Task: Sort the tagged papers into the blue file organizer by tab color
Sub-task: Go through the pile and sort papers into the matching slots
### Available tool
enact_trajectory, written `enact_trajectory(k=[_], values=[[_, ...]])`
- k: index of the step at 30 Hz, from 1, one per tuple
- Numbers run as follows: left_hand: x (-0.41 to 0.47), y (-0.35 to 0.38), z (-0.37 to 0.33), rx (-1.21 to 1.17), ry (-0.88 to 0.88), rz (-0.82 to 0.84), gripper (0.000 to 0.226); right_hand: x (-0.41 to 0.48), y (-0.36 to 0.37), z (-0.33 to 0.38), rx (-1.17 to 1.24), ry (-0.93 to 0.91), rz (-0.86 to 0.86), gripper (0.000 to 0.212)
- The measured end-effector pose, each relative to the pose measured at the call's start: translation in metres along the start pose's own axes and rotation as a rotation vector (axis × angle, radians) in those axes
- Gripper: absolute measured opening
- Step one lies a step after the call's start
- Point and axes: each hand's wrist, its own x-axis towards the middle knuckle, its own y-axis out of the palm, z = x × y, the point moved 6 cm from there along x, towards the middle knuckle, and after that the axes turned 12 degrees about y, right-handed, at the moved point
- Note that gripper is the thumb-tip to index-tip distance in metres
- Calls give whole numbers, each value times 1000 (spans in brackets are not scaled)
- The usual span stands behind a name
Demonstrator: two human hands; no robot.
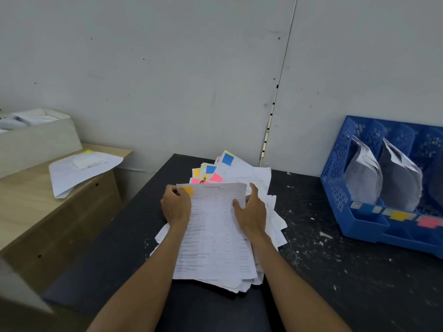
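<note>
From where I stand, the widest open stretch is the dark worktop (335, 271) between the paper pile (239, 281) and the blue file organizer (335, 164). Only small white scraps lie there, so nothing blocks a hand crossing to the right. The organizer's slots open upward, but curled sheets (364, 178) fill much of two of them. The wall (167, 68) closes off the far side just behind the pile. To the left there is a gap, then a wooden cabinet (60, 224) carrying loose papers. The left hand (176, 207) and right hand (251, 212) grip the top sheet (213, 231) at its side edges, covering the pile's upper part.
</note>
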Motion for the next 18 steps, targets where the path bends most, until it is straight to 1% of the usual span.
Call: enact_trajectory(k=[2, 4, 6, 7, 10, 13, 16, 18], values=[[0, -2, 0, 6, -24, -17, 15, 0, -6, -1, 107, 54, 18, 63], [1, -4, -4, -20, -56, -51, 14, 1, -14, 0, 193, 68, 50, 49], [3, -3, -15, -77, -77, -94, 15, 4, -20, 2, 274, 46, 116, 36], [4, -2, -23, -110, -87, -116, 16, 5, -22, 2, 332, 46, 167, 32], [6, 4, -55, -190, -70, -164, 19, 3, -34, 4, 496, 116, 335, 29], [0, 19, -96, -212, -40, -170, 18, 3, -53, 4, 555, 113, 443, 27], [-9, 41, -133, -212, -12, -142, 20, 8, -80, 1, 516, 108, 428, 21], [-22, 63, -160, -250, 41, -110, 18, 16, -113, -7, 544, 123, 339, 16]])
